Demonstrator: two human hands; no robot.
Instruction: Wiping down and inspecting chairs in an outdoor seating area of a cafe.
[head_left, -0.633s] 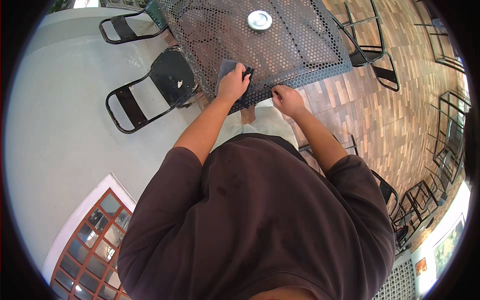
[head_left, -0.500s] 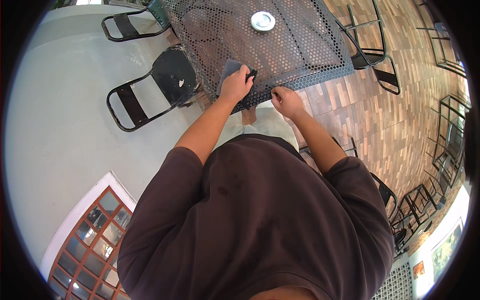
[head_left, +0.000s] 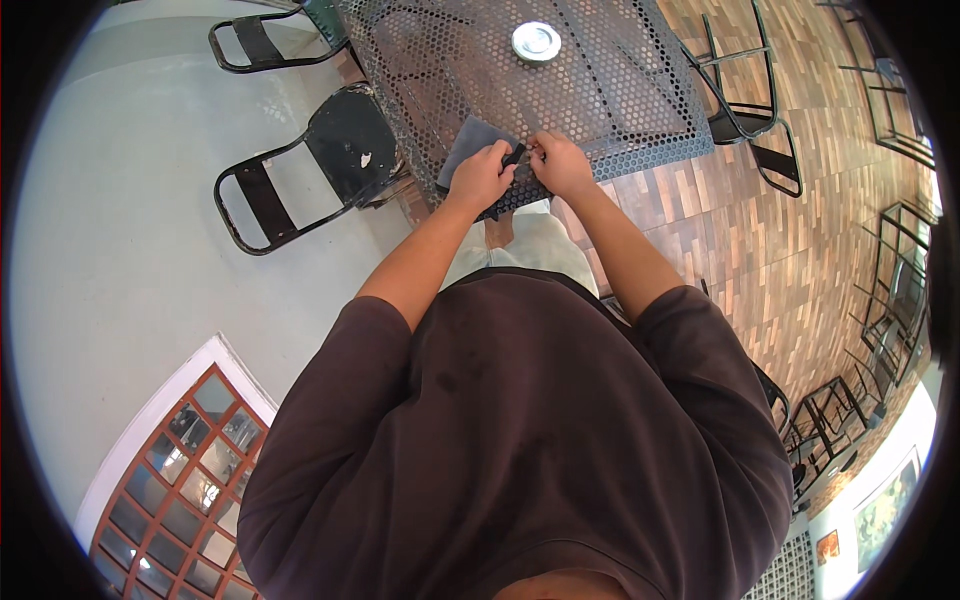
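A grey piece of fabric-like material (head_left: 470, 140) with a black edge strip (head_left: 515, 154) lies over the near edge of the perforated dark metal table (head_left: 620, 95). My left hand (head_left: 482, 178) is closed around it, with the black strip rising between the fingers. Close on the right, my right hand (head_left: 562, 164) has its fingertips pinched together beside the strip's end. Whatever sits in that pinch is too small to make out. Farther up the tabletop rests a round, silvery-white lidded tin or dish (head_left: 536, 42), apart from both hands.
Black folding chairs stand left of the table (head_left: 350, 135) and right of it (head_left: 742, 122). A pale wall (head_left: 120, 220) runs along the left, with a red-framed paned window or door (head_left: 185, 480). Wood-patterned tiles (head_left: 740, 220) cover the floor, with several more metal frames at far right.
My right hand has moved up and left from the table's near edge to the black strip. My left hand keeps its grip on the grey piece, shifted slightly right.
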